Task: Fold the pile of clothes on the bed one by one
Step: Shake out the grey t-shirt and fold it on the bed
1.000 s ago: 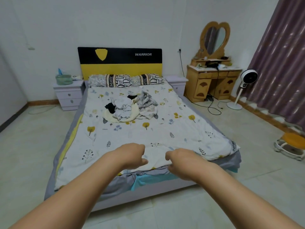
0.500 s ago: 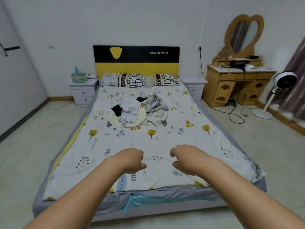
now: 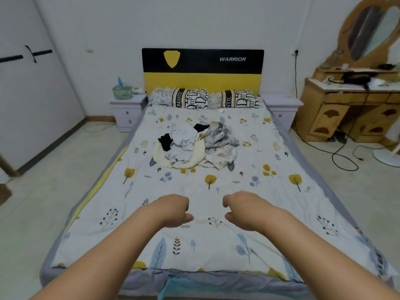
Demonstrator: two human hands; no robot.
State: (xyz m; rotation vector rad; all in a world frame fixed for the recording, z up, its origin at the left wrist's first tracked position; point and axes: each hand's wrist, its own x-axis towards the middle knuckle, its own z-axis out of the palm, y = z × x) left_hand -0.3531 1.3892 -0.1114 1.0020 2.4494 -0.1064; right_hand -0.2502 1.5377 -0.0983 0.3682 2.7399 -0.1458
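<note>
A crumpled pile of clothes [image 3: 194, 146] in white, grey, cream and black lies in the middle of the bed [image 3: 281, 198], on a white sheet printed with leaves and trees. Both my arms reach out over the foot half of the bed. My left hand [image 3: 173, 210] and my right hand [image 3: 242, 210] hang side by side with fingers loosely curled downward, holding nothing. They hover well short of the pile, a small gap between them.
Two patterned pillows [image 3: 203, 98] lean at the black and yellow headboard [image 3: 202, 70]. A nightstand [image 3: 126, 111] with a green basket stands at the left, another [image 3: 281, 109] at the right. A wooden dresser [image 3: 350, 109] with a mirror and black cables [image 3: 342, 156] are on the right.
The view has moved closer to the bed and turned left, centring it. Both hands now hang further up over the sheet, nearer the pile, still holding nothing.
</note>
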